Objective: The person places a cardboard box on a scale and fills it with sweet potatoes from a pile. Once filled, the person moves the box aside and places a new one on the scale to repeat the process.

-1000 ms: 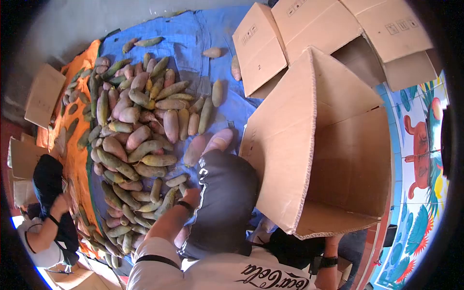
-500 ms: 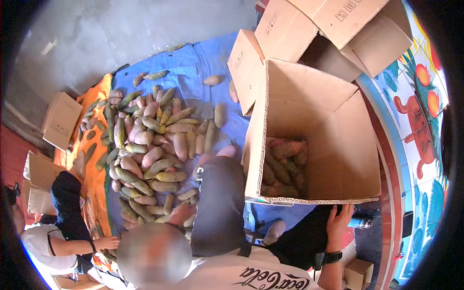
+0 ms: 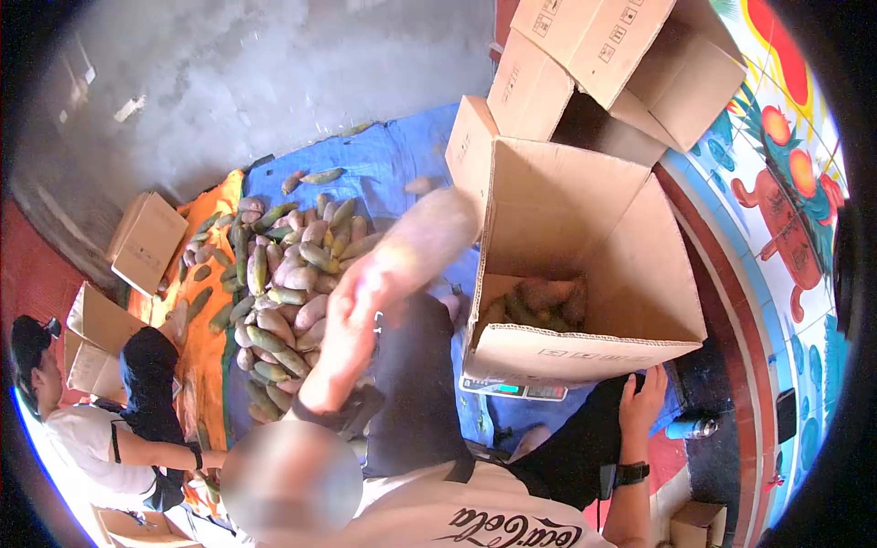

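My left hand [image 3: 352, 306] is raised and blurred, shut on a long pinkish fruit [image 3: 422, 239] that it holds in the air between the pile and the box. The pile of pink and green fruits [image 3: 283, 292] lies on a blue tarp [image 3: 384, 164] to the left. An open cardboard box [image 3: 585, 352] stands in front of me with several fruits [image 3: 539, 301] in its bottom. My right hand [image 3: 641, 406], with a dark watch on its wrist, rests open on my dark trouser leg below the box's front edge.
A scale display [image 3: 512, 388] shows under the box. More cardboard boxes [image 3: 603, 46] stack at the top right, others [image 3: 146, 239] lie at the left. Another person [image 3: 82, 429] crouches at the lower left by an orange tarp [image 3: 206, 356]. A blue bottle [image 3: 690, 427] lies right.
My left hand has come up from the pile with a pinkish fruit and moved right toward the box. The view has tilted up; the right hand stays on my leg.
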`<action>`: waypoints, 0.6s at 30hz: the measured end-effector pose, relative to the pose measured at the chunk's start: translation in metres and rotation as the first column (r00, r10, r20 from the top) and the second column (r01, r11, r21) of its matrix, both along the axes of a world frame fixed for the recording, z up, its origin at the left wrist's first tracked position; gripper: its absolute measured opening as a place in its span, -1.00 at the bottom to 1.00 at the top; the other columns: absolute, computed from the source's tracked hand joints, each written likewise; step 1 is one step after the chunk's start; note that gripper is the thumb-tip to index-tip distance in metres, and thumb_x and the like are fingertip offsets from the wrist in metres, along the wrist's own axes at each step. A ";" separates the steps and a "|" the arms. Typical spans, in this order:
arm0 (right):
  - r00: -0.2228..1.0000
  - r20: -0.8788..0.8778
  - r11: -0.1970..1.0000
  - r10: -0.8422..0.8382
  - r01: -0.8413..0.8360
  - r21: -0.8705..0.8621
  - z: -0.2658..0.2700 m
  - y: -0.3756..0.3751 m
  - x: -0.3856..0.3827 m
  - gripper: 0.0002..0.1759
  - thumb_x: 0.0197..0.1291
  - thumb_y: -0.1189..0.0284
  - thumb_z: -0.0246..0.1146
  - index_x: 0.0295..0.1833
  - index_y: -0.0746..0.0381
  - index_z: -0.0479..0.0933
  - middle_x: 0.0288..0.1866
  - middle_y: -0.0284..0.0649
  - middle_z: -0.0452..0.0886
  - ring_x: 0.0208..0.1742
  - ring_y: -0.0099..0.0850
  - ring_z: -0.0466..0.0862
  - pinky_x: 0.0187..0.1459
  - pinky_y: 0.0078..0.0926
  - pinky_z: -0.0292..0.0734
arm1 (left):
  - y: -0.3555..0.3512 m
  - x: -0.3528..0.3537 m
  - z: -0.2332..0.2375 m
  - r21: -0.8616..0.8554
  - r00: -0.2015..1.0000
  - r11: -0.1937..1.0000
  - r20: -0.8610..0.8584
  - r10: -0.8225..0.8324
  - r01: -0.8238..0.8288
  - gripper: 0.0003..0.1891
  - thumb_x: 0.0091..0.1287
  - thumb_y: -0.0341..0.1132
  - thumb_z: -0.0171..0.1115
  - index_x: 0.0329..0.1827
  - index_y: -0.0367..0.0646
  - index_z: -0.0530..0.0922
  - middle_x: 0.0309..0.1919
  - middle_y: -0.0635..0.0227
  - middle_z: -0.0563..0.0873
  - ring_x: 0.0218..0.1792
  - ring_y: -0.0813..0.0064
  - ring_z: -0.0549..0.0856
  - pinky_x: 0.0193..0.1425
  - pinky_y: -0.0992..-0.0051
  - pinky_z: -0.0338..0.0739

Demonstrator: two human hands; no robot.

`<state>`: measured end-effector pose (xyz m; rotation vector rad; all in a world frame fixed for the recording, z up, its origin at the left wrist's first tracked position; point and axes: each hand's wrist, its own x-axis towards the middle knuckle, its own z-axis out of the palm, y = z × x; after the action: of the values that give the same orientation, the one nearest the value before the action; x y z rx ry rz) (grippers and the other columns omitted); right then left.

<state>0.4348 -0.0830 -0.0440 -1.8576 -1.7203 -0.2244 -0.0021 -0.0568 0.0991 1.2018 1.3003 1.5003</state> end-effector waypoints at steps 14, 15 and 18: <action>0.999 -0.034 0.999 0.005 -0.003 0.045 0.002 -0.001 -0.004 -0.50 0.09 0.53 0.20 0.18 0.43 0.37 0.21 0.14 0.42 0.22 0.08 0.39 0.29 -0.11 0.27 | -0.007 0.036 0.003 0.145 0.936 0.955 -0.283 -0.211 0.259 -0.66 0.38 -0.45 0.10 0.21 -0.30 0.42 -0.03 0.21 0.63 -0.02 0.44 0.67 0.07 0.47 0.53; 0.999 -0.038 0.999 0.009 -0.007 0.044 0.002 -0.001 -0.004 -0.50 0.09 0.53 0.20 0.18 0.43 0.37 0.21 0.14 0.42 0.22 0.08 0.39 0.29 -0.11 0.27 | -0.018 0.027 -0.004 0.126 0.926 0.970 -0.346 -0.153 0.208 -0.69 0.33 -0.48 0.14 0.13 -0.30 0.48 -0.08 0.19 0.65 -0.06 0.41 0.70 0.00 0.47 0.56; 0.996 -0.084 0.999 -0.021 0.024 0.031 0.003 -0.001 -0.005 -0.50 0.11 0.51 0.20 0.19 0.43 0.35 0.21 0.16 0.41 0.23 0.09 0.38 0.29 -0.11 0.26 | -0.055 -0.008 -0.031 0.036 0.836 0.989 -0.538 -0.104 0.146 -0.77 0.27 -0.47 0.19 -0.02 -0.28 0.55 -0.13 0.18 0.65 -0.17 0.32 0.70 -0.12 0.47 0.58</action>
<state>0.4300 -0.0838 -0.0411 -1.8380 -1.6314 -0.1796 -0.0104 -0.1116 0.0686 1.8104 1.4892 1.1610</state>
